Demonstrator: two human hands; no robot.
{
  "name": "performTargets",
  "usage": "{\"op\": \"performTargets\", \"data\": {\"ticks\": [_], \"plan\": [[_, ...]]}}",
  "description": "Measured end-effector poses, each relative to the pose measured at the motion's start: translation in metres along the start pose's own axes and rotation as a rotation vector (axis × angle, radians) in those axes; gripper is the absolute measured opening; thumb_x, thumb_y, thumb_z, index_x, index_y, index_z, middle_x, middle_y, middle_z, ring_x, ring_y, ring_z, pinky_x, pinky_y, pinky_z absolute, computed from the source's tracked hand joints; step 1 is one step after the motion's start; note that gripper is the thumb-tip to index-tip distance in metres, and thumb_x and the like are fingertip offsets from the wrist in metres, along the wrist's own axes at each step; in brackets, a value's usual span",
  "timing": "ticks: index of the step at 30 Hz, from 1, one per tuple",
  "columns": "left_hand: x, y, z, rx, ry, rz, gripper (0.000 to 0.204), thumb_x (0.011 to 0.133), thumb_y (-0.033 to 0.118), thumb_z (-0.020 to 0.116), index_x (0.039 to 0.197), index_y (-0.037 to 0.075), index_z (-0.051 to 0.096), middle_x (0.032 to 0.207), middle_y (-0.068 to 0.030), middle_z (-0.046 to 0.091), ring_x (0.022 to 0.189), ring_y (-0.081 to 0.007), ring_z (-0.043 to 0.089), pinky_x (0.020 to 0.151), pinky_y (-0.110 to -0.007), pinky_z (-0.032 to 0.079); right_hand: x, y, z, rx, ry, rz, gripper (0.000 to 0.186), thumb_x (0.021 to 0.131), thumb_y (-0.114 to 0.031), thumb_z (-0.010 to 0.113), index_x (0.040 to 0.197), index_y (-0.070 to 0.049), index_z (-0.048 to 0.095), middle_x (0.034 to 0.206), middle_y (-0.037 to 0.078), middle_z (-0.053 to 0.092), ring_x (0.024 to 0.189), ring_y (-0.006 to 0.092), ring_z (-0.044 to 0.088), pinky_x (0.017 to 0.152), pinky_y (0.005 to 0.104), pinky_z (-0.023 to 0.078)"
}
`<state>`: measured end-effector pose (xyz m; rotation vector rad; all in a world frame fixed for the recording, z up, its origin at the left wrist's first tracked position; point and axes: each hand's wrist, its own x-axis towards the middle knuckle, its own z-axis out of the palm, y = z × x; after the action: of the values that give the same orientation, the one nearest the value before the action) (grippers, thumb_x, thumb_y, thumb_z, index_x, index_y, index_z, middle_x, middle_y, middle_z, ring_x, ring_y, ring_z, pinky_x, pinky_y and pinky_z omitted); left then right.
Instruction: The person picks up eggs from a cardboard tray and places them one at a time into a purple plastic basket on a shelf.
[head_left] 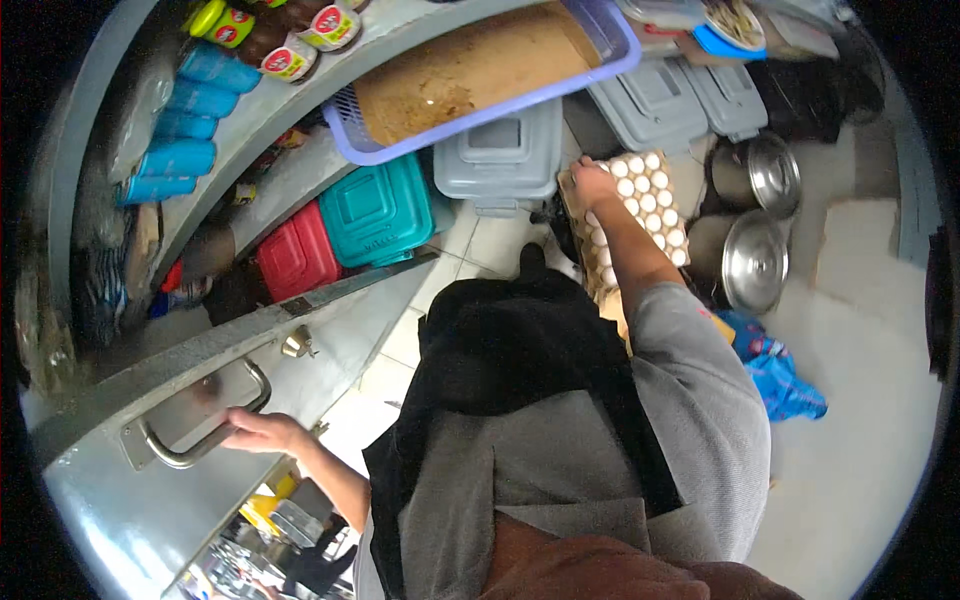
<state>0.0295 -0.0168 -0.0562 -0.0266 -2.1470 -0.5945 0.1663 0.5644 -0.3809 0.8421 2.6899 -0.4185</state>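
Observation:
My left hand is closed at the metal door handle of a grey door. Its fingertips are partly hidden by the bar. My right arm reaches forward over a cardboard egg tray. Near the tray's far left corner, my right hand is closed on its edge, its fingertips hard to make out. White eggs fill much of the tray, and my forearm covers some of them.
Lidded grey bins, a teal bin and a red bin stand ahead. A purple basket sits above them. Two lidded pots and a blue plastic bag are at right. Shelves at left hold blue cans and bottles.

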Motion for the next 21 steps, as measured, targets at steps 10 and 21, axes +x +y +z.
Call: {"op": "performTargets", "data": {"ticks": [10,21], "plan": [[-0.242,0.006,0.082,-0.298,-0.901,-0.432,0.015,0.09,0.011,0.069,0.087,0.002,0.059,0.082,-0.0112,0.062,0.078,-0.0233,0.058,0.074,-0.035,0.047,0.013,0.005,-0.017,-0.048,-0.078,-0.107,0.047,0.081,-0.006,0.057,0.127,-0.016,0.061,0.122,0.015,0.059,0.114,0.0337,0.061,0.096,0.0433,0.051],[-0.064,0.219,0.282,-0.249,-1.016,0.764,0.047,0.078,0.022,0.075,0.122,0.01,0.064,0.12,-0.0127,0.065,0.114,-0.0322,0.059,0.099,-0.05,0.044,-0.008,0.017,-0.031,0.418,0.212,0.007,0.036,0.082,-0.018,0.067,0.116,-0.007,0.064,0.109,0.016,0.067,0.095,0.0321,0.067,0.084,0.0417,0.055]]}}
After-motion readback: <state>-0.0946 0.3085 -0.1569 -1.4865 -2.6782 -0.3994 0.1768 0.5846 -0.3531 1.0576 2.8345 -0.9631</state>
